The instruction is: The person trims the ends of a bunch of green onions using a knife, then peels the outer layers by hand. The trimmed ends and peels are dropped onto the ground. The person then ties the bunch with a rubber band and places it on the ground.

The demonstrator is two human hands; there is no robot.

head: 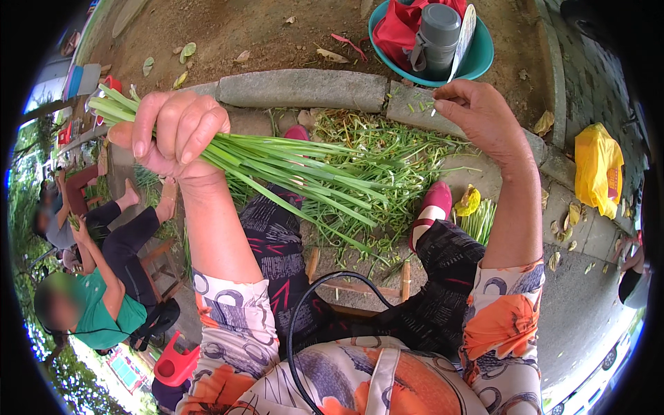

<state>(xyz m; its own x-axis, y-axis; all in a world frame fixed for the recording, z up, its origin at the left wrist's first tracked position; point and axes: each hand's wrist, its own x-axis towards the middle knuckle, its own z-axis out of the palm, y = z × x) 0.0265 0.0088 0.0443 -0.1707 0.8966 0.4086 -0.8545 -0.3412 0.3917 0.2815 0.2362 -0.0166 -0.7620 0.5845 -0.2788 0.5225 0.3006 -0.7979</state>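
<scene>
My left hand (179,129) is closed around a bunch of long flat green leaves, likely garlic chives (301,161), whose pale cut stems stick out to the left and whose leaf tips spread to the right. My right hand (474,111) is raised at the right, thumb and forefinger pinching a small thin whitish piece (433,111), too small to name. Beneath both hands, a loose heap of green and yellowed leaf trimmings (378,192) covers the ground between my pink shoes. A bundle of green stalks (478,220) lies by my right leg.
A stone kerb (306,88) runs across ahead. Beyond it stands a teal basin (485,59) holding a grey flask (438,39) and red cloth. At right is a yellow plastic bag (598,168). Other people sit at left, one in a green shirt (111,311), near a red plastic stool (176,363).
</scene>
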